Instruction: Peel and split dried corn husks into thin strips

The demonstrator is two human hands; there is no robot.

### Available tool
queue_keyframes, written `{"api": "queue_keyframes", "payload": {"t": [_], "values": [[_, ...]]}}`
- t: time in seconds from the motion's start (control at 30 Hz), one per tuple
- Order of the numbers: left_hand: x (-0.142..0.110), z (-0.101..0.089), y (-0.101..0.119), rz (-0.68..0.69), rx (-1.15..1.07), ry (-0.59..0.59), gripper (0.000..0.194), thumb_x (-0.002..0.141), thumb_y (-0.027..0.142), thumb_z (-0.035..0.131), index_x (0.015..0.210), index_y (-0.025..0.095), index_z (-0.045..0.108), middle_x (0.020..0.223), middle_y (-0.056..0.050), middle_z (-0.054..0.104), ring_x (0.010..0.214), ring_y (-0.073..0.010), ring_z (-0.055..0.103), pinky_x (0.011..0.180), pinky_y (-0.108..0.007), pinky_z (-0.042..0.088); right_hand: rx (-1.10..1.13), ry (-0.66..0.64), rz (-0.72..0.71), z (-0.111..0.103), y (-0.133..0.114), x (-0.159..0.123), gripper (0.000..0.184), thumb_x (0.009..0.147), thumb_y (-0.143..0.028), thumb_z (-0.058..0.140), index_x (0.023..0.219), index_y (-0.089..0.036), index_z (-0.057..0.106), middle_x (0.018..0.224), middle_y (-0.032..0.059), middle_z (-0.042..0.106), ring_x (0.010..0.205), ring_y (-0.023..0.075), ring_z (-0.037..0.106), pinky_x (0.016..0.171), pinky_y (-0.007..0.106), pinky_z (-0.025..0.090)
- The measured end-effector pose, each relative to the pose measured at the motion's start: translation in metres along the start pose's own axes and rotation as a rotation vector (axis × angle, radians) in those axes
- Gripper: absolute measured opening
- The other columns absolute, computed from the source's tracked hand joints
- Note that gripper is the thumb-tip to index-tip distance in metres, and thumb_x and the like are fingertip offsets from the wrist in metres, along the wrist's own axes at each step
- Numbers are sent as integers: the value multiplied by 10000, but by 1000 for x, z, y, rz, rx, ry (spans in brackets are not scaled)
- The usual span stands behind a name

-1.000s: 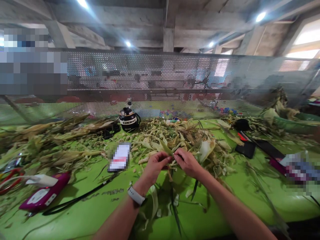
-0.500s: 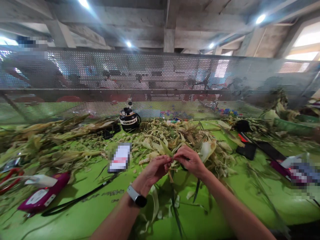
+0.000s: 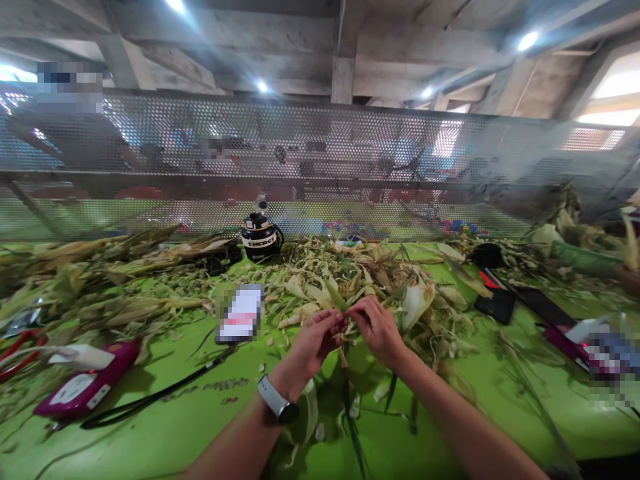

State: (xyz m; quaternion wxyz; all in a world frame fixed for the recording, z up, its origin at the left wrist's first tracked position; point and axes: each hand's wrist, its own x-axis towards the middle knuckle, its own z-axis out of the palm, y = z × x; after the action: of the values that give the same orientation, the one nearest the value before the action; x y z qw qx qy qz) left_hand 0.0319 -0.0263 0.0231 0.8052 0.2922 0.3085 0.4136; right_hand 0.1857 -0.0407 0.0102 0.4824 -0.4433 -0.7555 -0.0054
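My left hand (image 3: 316, 341) and my right hand (image 3: 379, 328) meet over the green table, fingertips almost touching. Both are closed in a pinch on a small corn husk piece (image 3: 335, 295), whose pale green pointed tip sticks up between them. The fingers cover the rest of it. A thin stalk-like bit hangs just below the fingers, and I cannot tell whether it is joined to the held piece. Dark green leaf strips (image 3: 353, 437) trail on the table beneath. Just beyond my hands is a heap of dried corn husks (image 3: 357, 270).
A phone (image 3: 241, 313) with a black strap lies left of my hands. A black jar (image 3: 259, 240) stands behind it. Purple boxes (image 3: 90, 387) sit at both sides, with red-handled scissors (image 3: 25, 357) far left. A perforated metal partition (image 3: 310, 150) closes the back; a person is behind it.
Both hands keep their pinch in nearly the same spot, with only slight finger and wrist movement. The view has shifted a little. Something brownish has come in at the far right edge.
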Motion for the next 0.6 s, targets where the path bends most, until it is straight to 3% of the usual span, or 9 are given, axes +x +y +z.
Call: {"api": "queue_keyframes", "payload": {"t": [0.23, 0.33, 0.43, 0.6], "values": [[-3, 5, -4, 272, 386, 19, 249, 609, 349, 742, 694, 135, 648, 640, -8, 616, 606, -122, 561, 493, -201, 449, 65, -16, 174, 8, 2, -5, 63, 871, -255, 499, 905, -203, 506, 735, 19, 568, 632, 135, 549, 594, 257, 455], [0, 3, -6, 337, 529, 13, 229, 624, 344, 725, 665, 135, 640, 598, -10, 602, 559, -123, 543, 465, -206, 427, 170, 7, 204, 9, 3, -5, 265, 855, -228, 506, 1110, -187, 447, 705, -12, 548, 551, 111, 517, 524, 231, 439], [2, 2, -5, 285, 440, 25, 224, 623, 332, 724, 664, 137, 623, 583, -1, 600, 528, -105, 530, 461, -195, 416, 203, 32, 176, 4, 3, -2, 276, 851, -212, 508, 1123, -182, 472, 684, -20, 535, 516, 99, 486, 491, 219, 417], [1, 1, 2, 107, 141, 6, 229, 550, 242, 771, 653, 127, 603, 604, 4, 610, 517, -58, 517, 444, -138, 368, 168, -30, 7, -9, 5, 5, 74, 846, -233, 570, 877, -204, 631, 751, 37, 604, 683, 145, 553, 605, 268, 465]]}}
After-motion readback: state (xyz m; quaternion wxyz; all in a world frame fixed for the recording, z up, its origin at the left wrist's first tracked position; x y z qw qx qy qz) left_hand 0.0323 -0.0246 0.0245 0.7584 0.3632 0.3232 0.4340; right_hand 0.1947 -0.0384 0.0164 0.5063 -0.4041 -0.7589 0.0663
